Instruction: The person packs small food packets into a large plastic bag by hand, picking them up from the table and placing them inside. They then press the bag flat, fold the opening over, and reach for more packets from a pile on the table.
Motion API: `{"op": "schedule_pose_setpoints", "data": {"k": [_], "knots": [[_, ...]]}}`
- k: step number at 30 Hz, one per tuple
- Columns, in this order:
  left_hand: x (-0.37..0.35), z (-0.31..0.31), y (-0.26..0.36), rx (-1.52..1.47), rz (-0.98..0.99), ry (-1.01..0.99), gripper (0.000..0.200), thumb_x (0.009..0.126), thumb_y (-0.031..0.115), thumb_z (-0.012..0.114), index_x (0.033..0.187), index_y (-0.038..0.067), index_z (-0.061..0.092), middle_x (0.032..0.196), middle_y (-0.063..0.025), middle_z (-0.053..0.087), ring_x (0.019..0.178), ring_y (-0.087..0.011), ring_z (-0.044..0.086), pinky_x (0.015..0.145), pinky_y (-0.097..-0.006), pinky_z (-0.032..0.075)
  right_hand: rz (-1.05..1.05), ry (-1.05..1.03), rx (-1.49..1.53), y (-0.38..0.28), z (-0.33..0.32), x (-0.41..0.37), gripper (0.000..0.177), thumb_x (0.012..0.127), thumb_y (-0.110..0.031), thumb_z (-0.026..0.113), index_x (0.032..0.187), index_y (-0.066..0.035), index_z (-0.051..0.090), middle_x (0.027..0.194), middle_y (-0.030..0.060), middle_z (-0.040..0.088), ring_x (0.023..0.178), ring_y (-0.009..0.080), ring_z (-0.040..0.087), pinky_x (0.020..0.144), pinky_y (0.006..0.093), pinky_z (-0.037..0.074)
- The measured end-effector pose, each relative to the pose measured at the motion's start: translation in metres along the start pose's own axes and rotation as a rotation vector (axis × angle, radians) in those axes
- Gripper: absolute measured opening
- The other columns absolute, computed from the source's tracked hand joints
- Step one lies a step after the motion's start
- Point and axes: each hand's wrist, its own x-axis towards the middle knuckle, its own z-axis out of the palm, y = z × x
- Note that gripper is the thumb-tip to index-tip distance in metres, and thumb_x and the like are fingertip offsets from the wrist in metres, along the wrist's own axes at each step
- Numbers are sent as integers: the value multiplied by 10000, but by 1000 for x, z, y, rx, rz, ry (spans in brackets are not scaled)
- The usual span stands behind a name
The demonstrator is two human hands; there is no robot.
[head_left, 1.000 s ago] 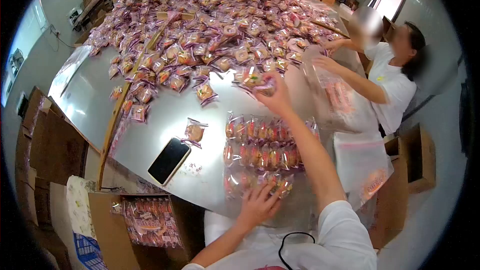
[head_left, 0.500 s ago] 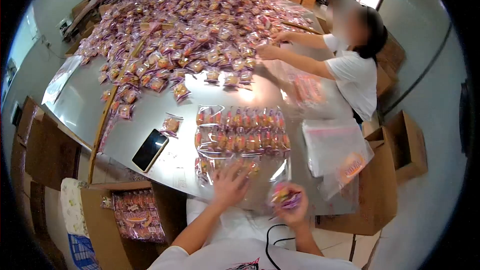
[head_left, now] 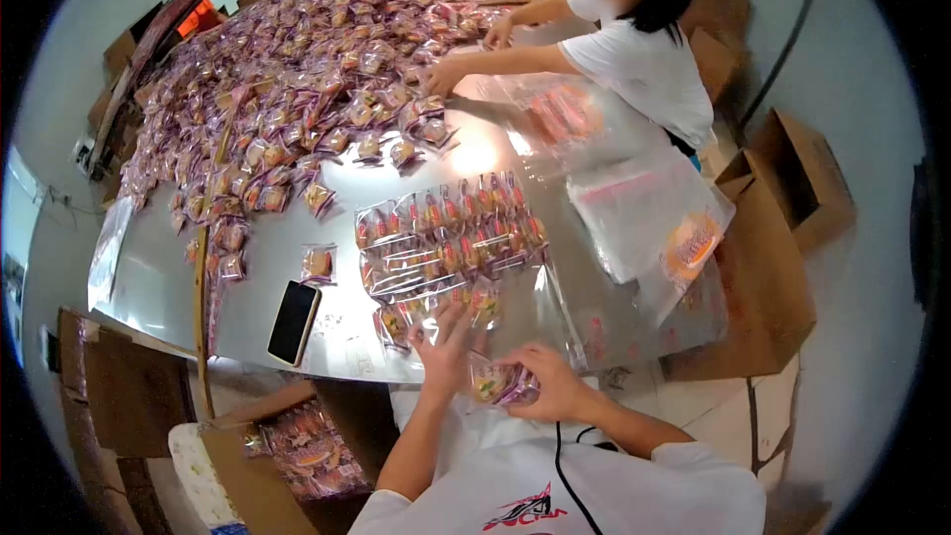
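Observation:
A large clear plastic bag (head_left: 540,287) lies on the metal table before me, holding rows of small wrapped pastries (head_left: 475,208). My left hand (head_left: 446,342) rests on the bag by its nearest, partly filled row, fingers spread. At the bag's near end, my right hand (head_left: 550,381) is closed round a few individually wrapped pastries (head_left: 500,381) in clear and purple film. The exact number in that hand is hidden. A single wrapped pastry (head_left: 318,263) lies to the left, just above a black phone (head_left: 294,323).
A huge heap of wrapped pastries (head_left: 297,69) covers the far table. Flat printed bags (head_left: 634,218) lie at right, where a co-worker (head_left: 634,69) reaches into the heap. An open carton with filled packs (head_left: 312,446) stands below left; other cartons (head_left: 763,267) stand at right.
My right hand has brought the wrapped pastries leftward and up to the bag's near end. My left hand stays at the near row. The whole view has shifted and turned.

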Motion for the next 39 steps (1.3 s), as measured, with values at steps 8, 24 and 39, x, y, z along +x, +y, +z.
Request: {"op": "schedule_pose_setpoints", "data": {"k": [8, 24, 39], "knots": [[-7, 9, -2, 24, -18, -7, 598, 771, 280, 850, 1350, 224, 713, 1357, 1, 663, 1346, -178, 589, 1180, -550, 135, -12, 100, -239, 40, 8, 4, 688, 636, -299, 887, 1266, -119, 678, 1235, 133, 685, 1237, 376, 595, 1063, 479, 477], [-9, 8, -9, 51, 18, -53, 703, 664, 181, 775, 1365, 175, 711, 1413, -8, 660, 1325, -224, 605, 1174, -508, 249, 178, 259, -246, 36, 26, 33, 838, 670, -243, 872, 1419, -64, 542, 1301, 199, 647, 1262, 396, 567, 1068, 483, 466], [7, 2, 2, -52, 62, 87, 473, 762, 201, 837, 1220, 143, 737, 1269, -32, 727, 1263, -224, 641, 1095, -428, 281, 230, 294, -107, 57, 25, 41, 838, 720, -287, 863, 1443, -76, 496, 1250, 203, 661, 1156, 408, 634, 1017, 513, 479]]}}
